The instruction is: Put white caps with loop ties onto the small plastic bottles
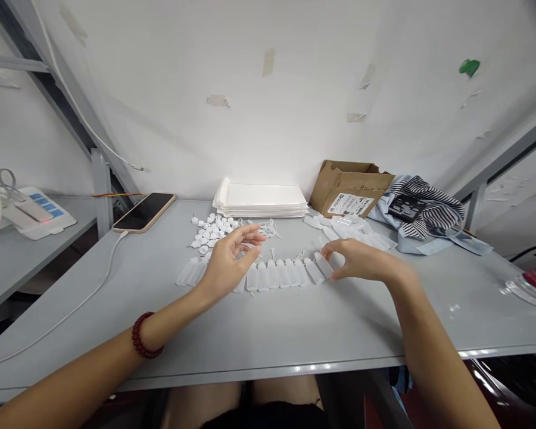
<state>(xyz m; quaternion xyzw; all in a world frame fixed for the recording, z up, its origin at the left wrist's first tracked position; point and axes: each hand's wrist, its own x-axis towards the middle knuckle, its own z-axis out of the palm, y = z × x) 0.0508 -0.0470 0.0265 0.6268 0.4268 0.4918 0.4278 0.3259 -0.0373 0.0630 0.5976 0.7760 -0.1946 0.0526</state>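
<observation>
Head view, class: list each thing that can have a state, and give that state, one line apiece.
Left hand: open, fingers loosely curled
Right hand: at the row's right end; firmness of grip unclear
Row of translucent tubes: lying side by side
White caps: loosely heaped
Phone: face up, screen dark, plugged in
Cardboard box: open
White stack: flat
Striped cloth: crumpled

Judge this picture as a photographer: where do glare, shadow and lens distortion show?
Head view, glare: glints dot the smooth grey table along its front edge; head view, shadow: a soft dark patch below the bare right hand; head view, distortion: the lens seemingly stretches both bare forearms towards the lower corners; head view, contrast: the translucent plastic bottles look pale.
</observation>
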